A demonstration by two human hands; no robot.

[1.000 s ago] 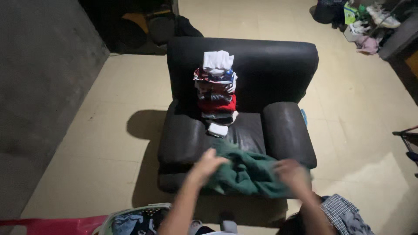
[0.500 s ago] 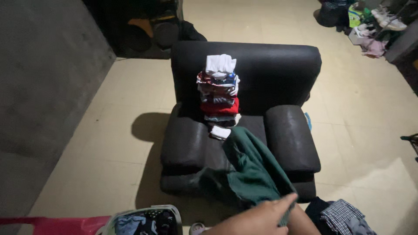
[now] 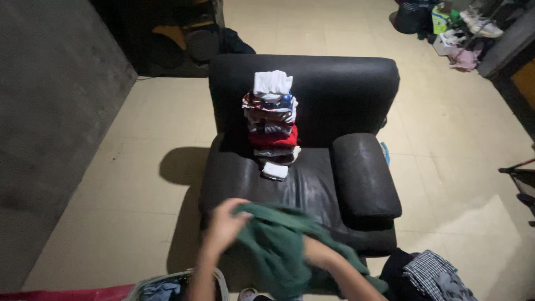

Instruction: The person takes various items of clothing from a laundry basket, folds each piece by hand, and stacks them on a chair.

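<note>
A dark green garment (image 3: 276,245) hangs bunched in front of the black leather armchair (image 3: 345,95). My left hand (image 3: 224,220) grips its upper left edge, fingers closed on the cloth. My right hand (image 3: 313,252) is pushed into the folds of the same garment, partly hidden by the fabric. On the chair's seat, against the backrest, stands a tall stack of folded clothes (image 3: 270,125) in white, red and mixed colours. A small folded white piece (image 3: 275,170) lies at the foot of the stack.
A laundry basket (image 3: 167,287) with clothes sits at the bottom left, beside a pink object (image 3: 61,294). A pile of checked and dark clothes (image 3: 429,276) lies on the floor at the bottom right. Shoes and bags (image 3: 454,25) clutter the far right corner. A grey wall (image 3: 50,100) runs along the left.
The green garment, draped over the seat front, has been lifted toward me and bunched. My left hand rose back into view on its left edge; my right hand went into the cloth.
</note>
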